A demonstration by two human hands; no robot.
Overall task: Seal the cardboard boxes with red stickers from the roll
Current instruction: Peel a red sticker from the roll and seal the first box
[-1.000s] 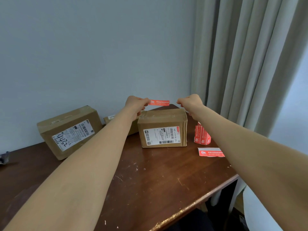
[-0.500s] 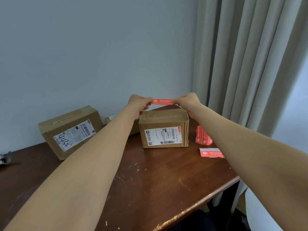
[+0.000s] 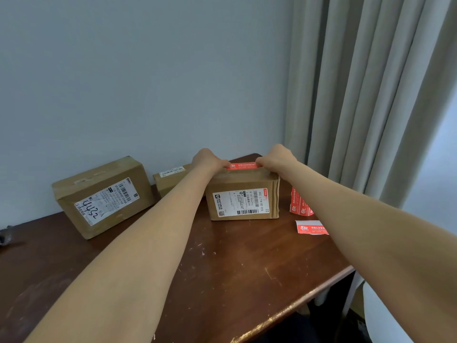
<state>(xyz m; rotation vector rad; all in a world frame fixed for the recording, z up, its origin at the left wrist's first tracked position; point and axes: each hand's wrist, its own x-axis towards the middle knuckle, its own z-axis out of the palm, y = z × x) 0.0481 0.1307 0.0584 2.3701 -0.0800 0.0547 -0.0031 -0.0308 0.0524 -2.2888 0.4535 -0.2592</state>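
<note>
Wooden table (image 3: 222, 280) with three cardboard boxes (image 3: 243, 194), sticker roll (image 3: 300, 204), loose sticker (image 3: 310, 227).

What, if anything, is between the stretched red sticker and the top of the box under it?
Nothing visible: left hand and right hand hold the red sticker close over the box, whose top is bare.

the left arm (image 3: 153, 231) and right arm (image 3: 358, 219) are bare and reach forward, drawing closer toward the wrists. the left hand (image 3: 209, 160) and right hand (image 3: 278, 157) sit knuckles up, near each other, fingers curled down. each pinches one end of a red sticker (image 3: 243, 166) stretched between them.
</note>
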